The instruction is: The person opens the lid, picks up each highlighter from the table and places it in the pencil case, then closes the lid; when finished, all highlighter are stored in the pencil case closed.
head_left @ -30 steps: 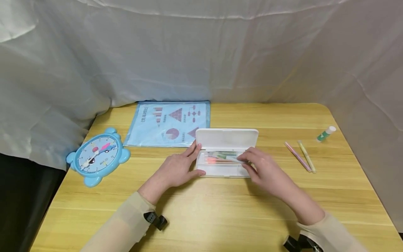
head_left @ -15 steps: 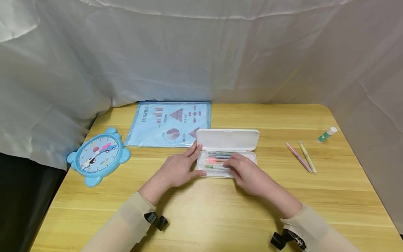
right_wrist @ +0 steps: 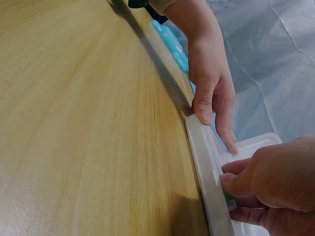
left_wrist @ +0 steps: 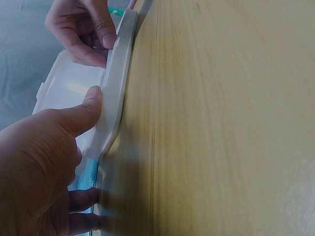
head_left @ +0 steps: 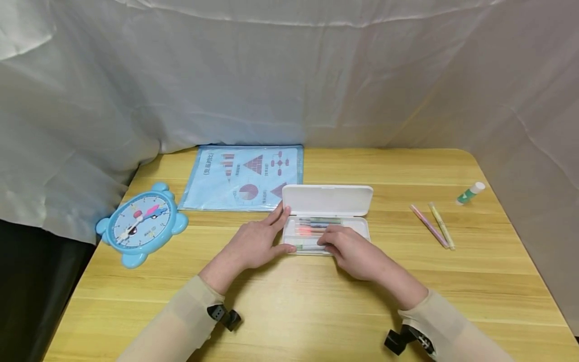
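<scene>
A white pencil case (head_left: 327, 200) lies on the table with its lid raised. Several pens (head_left: 312, 229) are in its rear compartment, some with orange-red ends. Spanning the case's left end, my left hand (head_left: 255, 244) holds it, thumb (left_wrist: 88, 110) at the front edge and fingers toward the hinge. My right hand (head_left: 353, 251) is over the case's front compartment and pinches a pale pen with a green end (head_left: 300, 247) lying along the front wall. In the right wrist view, my right fingers (right_wrist: 241, 179) hide most of that pen; a bit of green shows between them.
A blue toy clock (head_left: 142, 223) sits at the table's left. Behind the case lies a blue document pouch (head_left: 239, 178) with printed charts. To the right are a pink pen (head_left: 428, 226), a yellow pen (head_left: 441, 226) and a glue stick (head_left: 470, 193). A grey curtain (head_left: 289, 75) hangs behind.
My right hand has moved left and toward the front of the case, bringing the green-ended pen down into the front compartment. My left hand has stayed on the case's left end.
</scene>
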{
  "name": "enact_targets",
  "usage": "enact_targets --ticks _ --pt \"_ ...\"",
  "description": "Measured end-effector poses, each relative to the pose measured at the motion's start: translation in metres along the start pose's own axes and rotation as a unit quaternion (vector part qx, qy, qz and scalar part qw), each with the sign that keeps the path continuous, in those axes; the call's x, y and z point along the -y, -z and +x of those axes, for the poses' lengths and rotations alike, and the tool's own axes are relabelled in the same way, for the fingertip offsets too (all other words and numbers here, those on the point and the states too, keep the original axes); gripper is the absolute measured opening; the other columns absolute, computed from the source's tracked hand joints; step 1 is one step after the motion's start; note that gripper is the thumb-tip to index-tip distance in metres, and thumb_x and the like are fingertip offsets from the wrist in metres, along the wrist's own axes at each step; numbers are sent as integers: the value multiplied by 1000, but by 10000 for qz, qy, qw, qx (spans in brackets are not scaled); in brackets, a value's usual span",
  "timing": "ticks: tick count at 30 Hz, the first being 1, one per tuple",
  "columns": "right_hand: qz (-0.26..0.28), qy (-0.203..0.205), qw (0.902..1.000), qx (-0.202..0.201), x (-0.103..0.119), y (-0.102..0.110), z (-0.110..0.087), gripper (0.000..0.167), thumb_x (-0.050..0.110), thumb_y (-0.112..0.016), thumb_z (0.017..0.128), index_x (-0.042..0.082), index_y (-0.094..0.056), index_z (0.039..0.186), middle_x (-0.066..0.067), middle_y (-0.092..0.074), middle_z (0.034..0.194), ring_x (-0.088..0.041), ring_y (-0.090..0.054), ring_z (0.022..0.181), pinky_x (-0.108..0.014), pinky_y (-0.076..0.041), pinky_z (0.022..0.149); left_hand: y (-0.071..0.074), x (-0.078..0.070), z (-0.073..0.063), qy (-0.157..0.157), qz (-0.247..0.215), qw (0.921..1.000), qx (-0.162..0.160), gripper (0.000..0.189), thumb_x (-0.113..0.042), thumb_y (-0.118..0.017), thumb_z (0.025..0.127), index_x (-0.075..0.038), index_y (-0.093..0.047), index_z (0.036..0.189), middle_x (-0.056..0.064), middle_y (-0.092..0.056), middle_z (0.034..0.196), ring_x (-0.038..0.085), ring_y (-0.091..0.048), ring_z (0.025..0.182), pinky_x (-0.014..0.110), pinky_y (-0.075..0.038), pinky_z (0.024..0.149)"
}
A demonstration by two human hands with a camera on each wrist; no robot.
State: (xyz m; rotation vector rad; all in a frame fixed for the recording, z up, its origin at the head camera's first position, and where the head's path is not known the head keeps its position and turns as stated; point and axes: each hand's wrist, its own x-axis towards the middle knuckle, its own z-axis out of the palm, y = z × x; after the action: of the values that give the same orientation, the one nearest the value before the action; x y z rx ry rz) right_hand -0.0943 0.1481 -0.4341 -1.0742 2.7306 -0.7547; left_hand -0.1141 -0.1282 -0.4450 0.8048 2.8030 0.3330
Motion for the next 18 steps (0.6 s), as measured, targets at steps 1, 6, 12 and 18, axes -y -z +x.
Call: enact_targets --ticks 1,6,12,18 --pt "18 25 10000 24 0 1 0 18 -6 -70 97 5 -79 108 -4 -72 110 -22 -69 105 -44 -55 94 0 0 0 -12 2 10000 -11 97 -70 -55 101 -15 -15 170 8 -15 174 32 -73 103 46 -56 83" --pt "89 53 9999 -15 -2 6 -2 17 -5 -71 97 3 -79 109 -4 -74 110 -23 -70 106 -45 -55 94 0 -1 0 -1 24 10000 11 97 -71 -54 101 -15 -15 170 9 -15 174 33 -72 108 47 -56 86" --pt "25 -139 9997 -189 -5 20 -7 18 -1 -75 96 1 -79 114 -6 -75 111 -26 -70 107 -47 -56 94 -1 -1 0 41 -10 10000 42 97 -70 -54 101 -16 -13 170 8 -14 174 33 -72 105 46 -55 86" --pt "215 -379 9983 -376 -17 36 -18 18 -2 -74 97 -1 -77 114 -10 -75 110 -28 -71 103 -49 -56 91 -1 0 0 2 -23 10000 40 97 -71 -53 101 -16 -11 169 8 -12 174 29 -73 89 43 -54 80"
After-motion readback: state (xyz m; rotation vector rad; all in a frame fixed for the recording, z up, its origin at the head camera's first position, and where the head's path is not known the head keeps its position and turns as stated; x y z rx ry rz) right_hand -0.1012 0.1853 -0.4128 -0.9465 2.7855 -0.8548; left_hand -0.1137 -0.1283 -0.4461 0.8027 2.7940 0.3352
